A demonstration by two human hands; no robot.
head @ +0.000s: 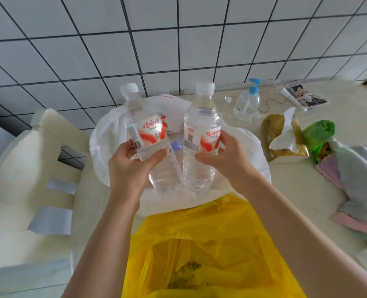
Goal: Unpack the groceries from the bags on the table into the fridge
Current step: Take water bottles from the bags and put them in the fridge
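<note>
Your left hand [133,162] wraps one clear plastic water bottle with a red-and-white label [145,134]; your right hand [223,158] clamps its twin [202,134]. Both are held above the open white plastic bag [105,134] on the pale surface [307,190]. Risk: the smooth bottle bases nearly touch, so a knock could loosen a grip. The yellow plastic bag [210,244] sits nearer; its contents show only as a dark blur. Something blue-capped [175,145] is half hidden between the bottles. No fridge in view.
</note>
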